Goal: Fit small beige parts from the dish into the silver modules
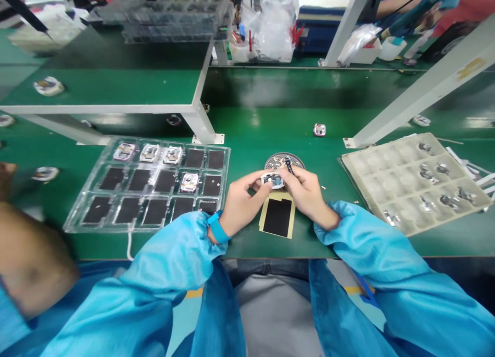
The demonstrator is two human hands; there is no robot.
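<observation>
Between my two hands is a small white watch case (272, 181) with its inside parts showing. My left hand (247, 194) grips it from the left with thumb and fingers. My right hand (305, 189) is closed round slim black tweezers (289, 166) with white lettering, and its fingertips meet the right side of the case. The tips of the tweezers are hidden. Just behind my hands lies a round, grey perforated dish (284, 158) with small bits on it. Below them is a black rectangular pad on a yellow sheet (277, 217).
To the left, a clear tray (150, 192) holds several watch cases. A beige tray (417, 176) with small metallic parts lies right. A loose case (319, 130) sits farther back. White posts (417, 71) and a raised shelf (127, 79) flank the bench. Another person's arm (34, 254) is at left.
</observation>
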